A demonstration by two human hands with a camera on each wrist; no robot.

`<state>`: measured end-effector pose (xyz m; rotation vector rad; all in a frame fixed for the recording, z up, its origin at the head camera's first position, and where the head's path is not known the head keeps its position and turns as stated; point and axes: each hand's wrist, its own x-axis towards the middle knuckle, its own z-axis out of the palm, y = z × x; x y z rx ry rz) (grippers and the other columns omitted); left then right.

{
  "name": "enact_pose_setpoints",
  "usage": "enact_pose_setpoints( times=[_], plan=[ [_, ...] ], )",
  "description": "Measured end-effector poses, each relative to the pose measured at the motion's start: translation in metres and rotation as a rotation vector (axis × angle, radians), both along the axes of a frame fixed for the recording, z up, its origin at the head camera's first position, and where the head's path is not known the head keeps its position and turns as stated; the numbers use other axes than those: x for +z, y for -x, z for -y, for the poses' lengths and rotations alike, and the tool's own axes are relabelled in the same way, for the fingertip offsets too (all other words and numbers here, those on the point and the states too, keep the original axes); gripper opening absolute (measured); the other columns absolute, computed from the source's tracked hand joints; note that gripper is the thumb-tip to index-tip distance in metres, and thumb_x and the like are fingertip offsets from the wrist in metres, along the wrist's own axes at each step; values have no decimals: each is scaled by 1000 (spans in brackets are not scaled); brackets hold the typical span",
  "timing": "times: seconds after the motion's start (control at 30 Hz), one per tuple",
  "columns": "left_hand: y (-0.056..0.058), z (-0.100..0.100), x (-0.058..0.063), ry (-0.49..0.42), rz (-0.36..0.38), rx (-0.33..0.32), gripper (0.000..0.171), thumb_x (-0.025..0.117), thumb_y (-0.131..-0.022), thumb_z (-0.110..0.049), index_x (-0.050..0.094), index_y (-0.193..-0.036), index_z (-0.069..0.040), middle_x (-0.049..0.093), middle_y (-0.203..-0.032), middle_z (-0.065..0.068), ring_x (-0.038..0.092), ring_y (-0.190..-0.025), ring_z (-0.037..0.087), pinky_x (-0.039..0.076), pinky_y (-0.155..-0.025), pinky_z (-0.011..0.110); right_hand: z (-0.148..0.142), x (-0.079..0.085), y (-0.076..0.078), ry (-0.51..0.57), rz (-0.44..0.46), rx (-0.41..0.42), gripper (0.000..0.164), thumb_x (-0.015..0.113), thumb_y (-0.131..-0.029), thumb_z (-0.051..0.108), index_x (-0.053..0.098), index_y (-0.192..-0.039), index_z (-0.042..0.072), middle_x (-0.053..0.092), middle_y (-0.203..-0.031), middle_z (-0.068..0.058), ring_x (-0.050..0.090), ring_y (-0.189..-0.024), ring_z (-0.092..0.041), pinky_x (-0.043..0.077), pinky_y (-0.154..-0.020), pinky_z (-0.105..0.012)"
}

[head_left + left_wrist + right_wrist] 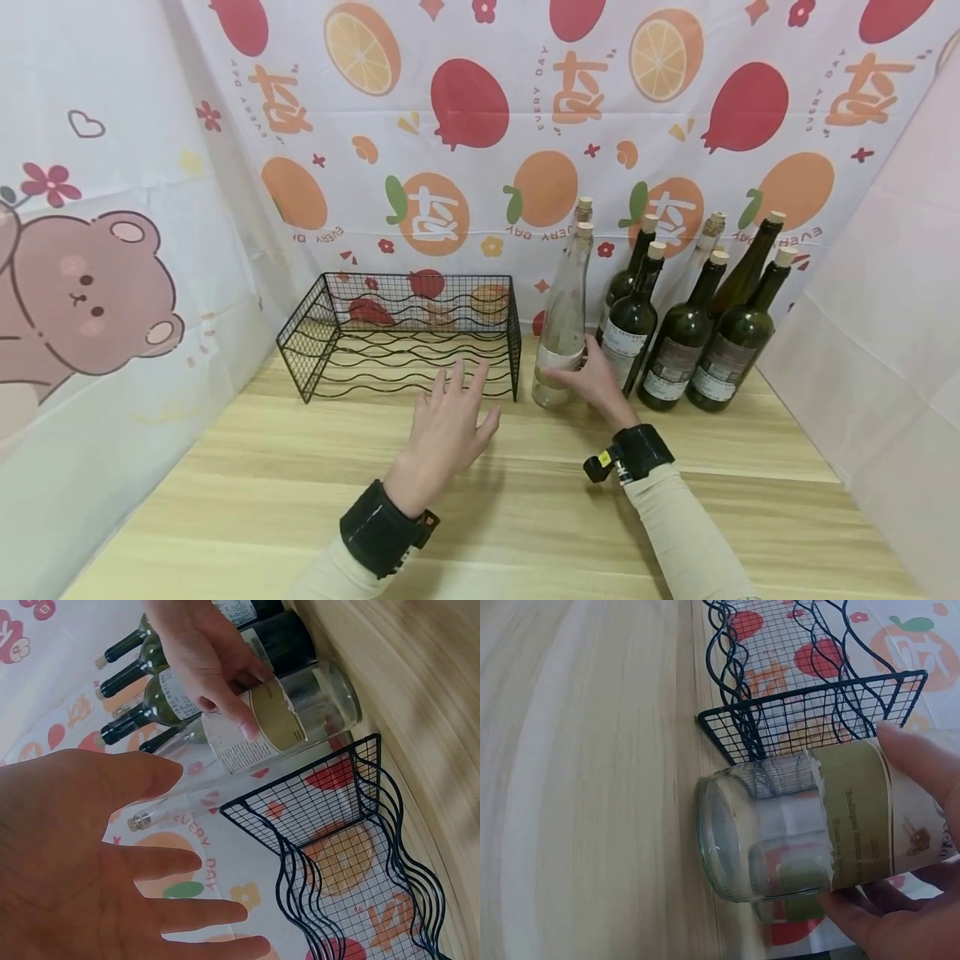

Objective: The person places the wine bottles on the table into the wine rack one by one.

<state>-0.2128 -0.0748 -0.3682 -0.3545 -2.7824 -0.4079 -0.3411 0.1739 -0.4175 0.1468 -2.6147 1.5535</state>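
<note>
My right hand (597, 385) grips a clear glass bottle (564, 321) low down, around its paper label. The bottle has a cork and stands close by the right end of a black wire rack (405, 387). In the right wrist view the thumb and fingers lie on either side of the label (862, 814); whether the base touches the table cannot be told. My left hand (447, 425) hovers in front of the rack, fingers spread, holding nothing. The left wrist view shows its palm (52, 847) and straight fingers. The rack's wavy bars carry no bottle.
Several corked green bottles stand at the right, among them a front one with a white label (626, 333) and one at the far right (731, 358). A second clear bottle (583, 210) is mostly hidden behind the gripped one. Printed cloth (465, 167) hangs behind the wooden table (525, 533).
</note>
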Motion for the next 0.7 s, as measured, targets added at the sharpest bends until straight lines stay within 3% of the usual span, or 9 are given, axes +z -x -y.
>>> enact_pose_setpoints(
  times=[0.23, 0.43, 0.7],
  plan=[
    [-1, 2, 1, -2, -11, 5, 66, 63, -100, -43, 42, -158, -16, 44, -157, 26, 45, -142, 54, 41, -103, 76, 6, -2, -2, -39, -37, -31, 91, 92, -75, 39, 42, -143, 6, 58, -138, -19, 58, -127, -37, 48, -108, -53],
    [-3, 6, 5, -4, 25, 8, 65, 62, -101, -43, 41, -159, -20, 40, -161, 24, 41, -144, 54, 37, -107, 78, 11, -5, -9, -72, -104, -77, 86, 94, -70, 41, 49, -135, 6, 63, -129, -18, 64, -118, -34, 53, -100, -49],
    [-12, 4, 15, -56, 88, -71, 64, 61, -102, -42, 40, -159, -23, 43, -160, 23, 41, -147, 49, 37, -110, 74, 13, 10, -26, -202, -259, -50, 89, 98, -64, 35, 57, -138, 8, 72, -118, -18, 70, -102, -34, 58, -86, -47]
  ],
)
